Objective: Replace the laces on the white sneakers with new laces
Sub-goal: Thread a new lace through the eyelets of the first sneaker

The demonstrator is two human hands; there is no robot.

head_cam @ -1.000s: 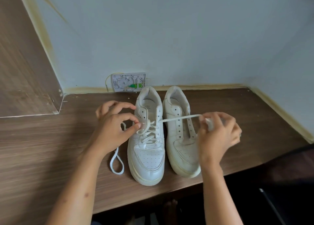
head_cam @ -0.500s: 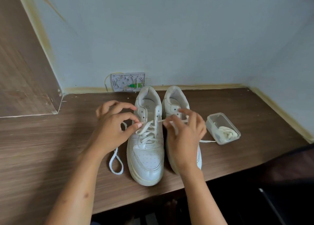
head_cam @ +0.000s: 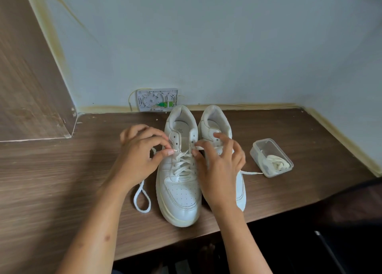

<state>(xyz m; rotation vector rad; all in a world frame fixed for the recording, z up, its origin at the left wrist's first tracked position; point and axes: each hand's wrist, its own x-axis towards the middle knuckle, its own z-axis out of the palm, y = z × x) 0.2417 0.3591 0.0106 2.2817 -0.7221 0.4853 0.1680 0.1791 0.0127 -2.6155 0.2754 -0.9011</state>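
- The table (head_cam: 62,170), brown wood grain, ran to a pale wall at its far edge, with a wooden panel (head_cam: 26,83) standing at its far left corner.
- Two white sneakers stood side by side near the middle of the table, heels to the far edge, toes at the near edge.
- The left sneaker (head_cam: 179,193) was laced partway up; its top eyelets were bare.
- The right sneaker (head_cam: 217,124) was mostly hidden under a hand.
- The left hand (head_cam: 138,158) pinched a lace tip between thumb and forefinger at the left sneaker's left eyelets.
- The right hand (head_cam: 219,170) pinched the other end of the lace at the right eyelets, its remaining fingers spread over the right sneaker.
- A wall box (head_cam: 157,99) with green parts sat at the far edge, behind the heels.
- A clear tub (head_cam: 256,151) stood right of the sneakers, a bundled lace (head_cam: 275,163) inside.
- The lace (head_cam: 184,164) trailed in a loop left of the left sneaker, and a strand ran from beside the right hand to the tub.
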